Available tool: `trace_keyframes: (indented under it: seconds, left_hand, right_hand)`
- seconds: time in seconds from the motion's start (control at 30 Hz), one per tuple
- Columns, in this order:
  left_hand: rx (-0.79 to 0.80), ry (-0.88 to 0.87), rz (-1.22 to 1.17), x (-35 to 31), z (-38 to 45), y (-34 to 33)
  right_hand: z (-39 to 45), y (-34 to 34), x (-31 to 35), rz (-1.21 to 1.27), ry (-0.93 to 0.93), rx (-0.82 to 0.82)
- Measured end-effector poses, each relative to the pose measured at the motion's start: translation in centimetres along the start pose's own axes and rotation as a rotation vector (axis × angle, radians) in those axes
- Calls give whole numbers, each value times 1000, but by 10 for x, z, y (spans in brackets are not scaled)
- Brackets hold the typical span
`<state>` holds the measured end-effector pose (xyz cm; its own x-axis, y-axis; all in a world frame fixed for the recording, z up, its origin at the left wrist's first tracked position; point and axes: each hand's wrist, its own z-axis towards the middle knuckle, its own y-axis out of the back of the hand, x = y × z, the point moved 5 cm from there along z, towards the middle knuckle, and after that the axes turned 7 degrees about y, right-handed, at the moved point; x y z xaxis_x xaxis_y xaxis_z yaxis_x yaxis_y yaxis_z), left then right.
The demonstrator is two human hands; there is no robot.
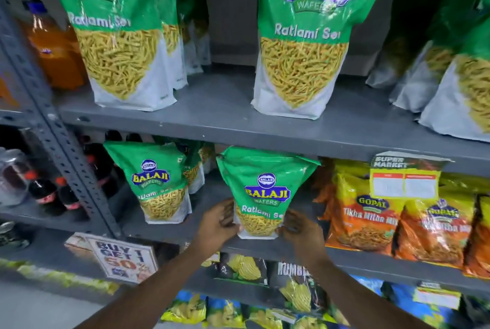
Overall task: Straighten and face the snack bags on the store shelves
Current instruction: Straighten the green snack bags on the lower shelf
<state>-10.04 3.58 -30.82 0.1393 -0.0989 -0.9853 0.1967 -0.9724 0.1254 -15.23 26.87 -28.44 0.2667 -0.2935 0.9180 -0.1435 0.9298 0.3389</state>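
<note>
A small green Balaji Ratlami Sev bag [265, 188] stands upright at the front of the middle shelf [371, 255], label facing me. My left hand [218, 224] grips its lower left edge and my right hand [298, 228] grips its lower right corner. A second small green sev bag [156, 183] stands to the left, tilted slightly, with more bags behind it. On the upper shelf [225, 122] two large sev bags face forward, one at the left [119, 37] and one in the middle [305, 45].
Orange and yellow Gopal snack bags [371, 220] fill the middle shelf to the right under a hanging price tag [405, 177]. Dark soda bottles [53, 193] stand left of the perforated grey upright [61, 138]. A "Buy 1 Get 1" sign [124, 259] and chip bags [244, 267] sit below.
</note>
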Motion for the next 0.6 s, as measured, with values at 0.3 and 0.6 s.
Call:
trace_keyframes:
  seconds: [0.3, 0.6]
  left_hand:
    - [18, 49, -18, 26, 30, -16]
    - [12, 54, 21, 33, 49, -19]
  right_hand:
    - [16, -6, -31, -124, -18, 47]
    - [31, -12, -64, -116, -70, 35]
